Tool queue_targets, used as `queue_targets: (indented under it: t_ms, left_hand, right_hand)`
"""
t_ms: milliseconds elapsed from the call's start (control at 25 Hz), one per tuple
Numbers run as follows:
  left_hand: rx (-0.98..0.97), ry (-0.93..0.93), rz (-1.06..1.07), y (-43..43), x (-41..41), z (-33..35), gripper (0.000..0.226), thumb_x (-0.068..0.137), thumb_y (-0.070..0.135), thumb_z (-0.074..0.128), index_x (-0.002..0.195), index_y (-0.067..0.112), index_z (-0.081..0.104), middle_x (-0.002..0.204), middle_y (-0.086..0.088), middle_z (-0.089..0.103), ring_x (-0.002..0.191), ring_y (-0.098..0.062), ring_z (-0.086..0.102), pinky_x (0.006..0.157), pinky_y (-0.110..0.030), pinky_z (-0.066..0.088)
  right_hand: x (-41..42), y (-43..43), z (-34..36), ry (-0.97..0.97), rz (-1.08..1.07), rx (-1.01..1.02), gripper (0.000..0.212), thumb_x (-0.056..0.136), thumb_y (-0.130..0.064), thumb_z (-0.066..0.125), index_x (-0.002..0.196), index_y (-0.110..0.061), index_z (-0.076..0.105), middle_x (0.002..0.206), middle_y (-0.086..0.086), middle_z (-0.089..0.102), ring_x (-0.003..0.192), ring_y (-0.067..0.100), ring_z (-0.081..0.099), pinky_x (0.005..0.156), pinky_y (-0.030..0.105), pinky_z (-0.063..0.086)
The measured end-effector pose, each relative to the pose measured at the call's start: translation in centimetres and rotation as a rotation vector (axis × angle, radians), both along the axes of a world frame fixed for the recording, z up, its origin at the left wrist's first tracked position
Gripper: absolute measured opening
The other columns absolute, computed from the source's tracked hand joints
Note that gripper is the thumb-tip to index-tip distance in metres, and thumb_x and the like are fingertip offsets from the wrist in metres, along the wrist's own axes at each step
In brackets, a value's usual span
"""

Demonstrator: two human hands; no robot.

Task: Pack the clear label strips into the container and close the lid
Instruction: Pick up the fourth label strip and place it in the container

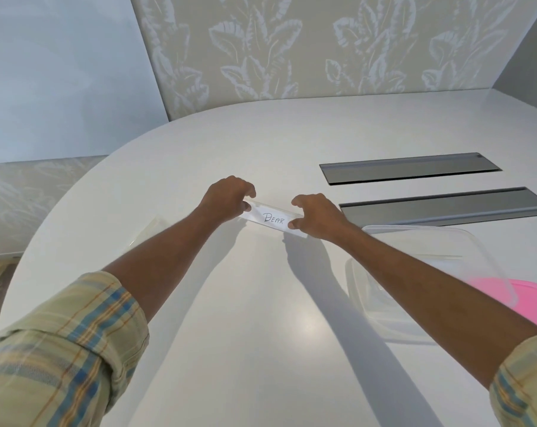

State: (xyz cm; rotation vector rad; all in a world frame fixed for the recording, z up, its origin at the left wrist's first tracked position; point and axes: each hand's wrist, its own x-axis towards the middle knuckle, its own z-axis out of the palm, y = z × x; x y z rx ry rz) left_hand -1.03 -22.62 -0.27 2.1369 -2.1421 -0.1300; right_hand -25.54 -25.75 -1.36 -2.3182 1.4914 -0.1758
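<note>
My fingers are pinched on the two ends of a strip (273,217), a little above the middle of the frame. My left hand (228,195) grips the strip's upper-left end, thumb under and fingers curled over the top edge. My right hand (315,215) grips the lower-right end the same way, thumb tip pressed on the white card inside. The strip is clear with a white insert that reads "DEAR" in handwriting, and it runs at a slant from upper left to lower right. I cannot tell whether it rests on the table (230,303) or sits just above it.

The container (430,241), clear and open, stands at the right of the frame, partly behind my right forearm. Its pink lid (529,300) lies at the lower right edge, touching or tucked under the container's near side. Another strip (151,231) lies on the table at the left, just beyond my left forearm. Two grey slots (415,167) are set into the tabletop at the upper right. My plaid sleeves (60,349) are rolled up at the bottom corners.
</note>
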Motion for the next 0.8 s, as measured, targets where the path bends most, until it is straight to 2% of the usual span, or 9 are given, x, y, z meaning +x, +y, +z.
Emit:
queue_targets:
  t_ms: [80, 200, 280, 440, 600, 720, 800]
  left_hand:
    - [0.017, -0.013, -0.006, -0.7, -0.1, -0.5, 0.047, 0.096, 0.024, 0.074, 0.141, 0.027, 0.063, 0.143, -0.002, 0.063, 0.139, -0.026, 0.053, 0.105, -0.042, 0.048]
    - [0.058, -0.041, -0.031, -1.5, -0.4, -1.3, 0.054, 0.095, 0.024, 0.075, 0.146, 0.028, 0.06, 0.148, -0.001, 0.06, 0.143, -0.024, 0.049, 0.109, -0.043, 0.047]
    - [0.073, -0.062, -0.051, -1.8, -0.6, -1.7, 0.052, 0.093, 0.022, 0.076, 0.143, 0.028, 0.062, 0.144, 0.0, 0.062, 0.139, -0.024, 0.052, 0.104, -0.041, 0.048]
    - [0.087, -0.066, -0.066, -2.1, -0.8, -2.4, 0.045, 0.091, 0.016, 0.073, 0.133, 0.03, 0.069, 0.13, -0.002, 0.07, 0.126, -0.025, 0.06, 0.089, -0.036, 0.047]
    - [0.079, -0.068, -0.069, -2.0, -0.8, -2.3, 0.05, 0.09, 0.013, 0.072, 0.136, 0.031, 0.069, 0.132, 0.0, 0.069, 0.129, -0.024, 0.059, 0.092, -0.036, 0.048]
    - [0.082, -0.068, -0.077, -1.6, -0.6, -1.9, 0.047, 0.088, 0.012, 0.072, 0.131, 0.031, 0.071, 0.125, 0.001, 0.071, 0.124, -0.023, 0.06, 0.084, -0.033, 0.045]
    - [0.077, -0.06, -0.074, -1.0, -0.5, -1.5, 0.045, 0.086, 0.012, 0.073, 0.127, 0.031, 0.073, 0.121, 0.002, 0.073, 0.121, -0.023, 0.061, 0.081, -0.031, 0.043]
  right_hand:
    - [0.7, -0.4, -0.9, 0.041, 0.012, -0.014, 0.061, 0.087, -0.034, 0.08, 0.139, -0.012, 0.058, 0.134, 0.011, 0.067, 0.119, 0.034, 0.065, 0.096, 0.046, 0.057]
    - [1.4, -0.6, -2.0, 0.073, 0.012, -0.03, 0.05, 0.086, -0.031, 0.081, 0.127, -0.008, 0.062, 0.12, 0.012, 0.07, 0.105, 0.036, 0.068, 0.084, 0.045, 0.06]
    - [1.4, -0.7, -2.5, 0.086, 0.016, -0.043, 0.037, 0.085, -0.026, 0.08, 0.115, -0.008, 0.066, 0.108, 0.012, 0.07, 0.093, 0.035, 0.068, 0.072, 0.039, 0.057]
    - [1.1, -1.0, -2.9, 0.069, 0.022, -0.043, 0.022, 0.084, -0.021, 0.08, 0.095, -0.007, 0.067, 0.091, 0.011, 0.068, 0.08, 0.034, 0.064, 0.057, 0.032, 0.04]
    - [1.0, -0.9, -2.6, 0.059, 0.027, -0.048, 0.019, 0.079, -0.018, 0.081, 0.079, -0.009, 0.064, 0.077, 0.009, 0.065, 0.068, 0.032, 0.057, 0.052, 0.03, 0.031]
    - [0.9, -0.8, -2.2, 0.029, 0.011, -0.031, 0.036, 0.076, -0.02, 0.083, 0.064, -0.017, 0.049, 0.065, 0.003, 0.056, 0.061, 0.029, 0.052, 0.049, 0.03, 0.025]
    - [0.8, -0.6, -1.7, 0.016, 0.015, -0.025, 0.034, 0.075, -0.02, 0.085, 0.065, -0.019, 0.053, 0.066, 0.001, 0.058, 0.064, 0.03, 0.055, 0.049, 0.031, 0.03]
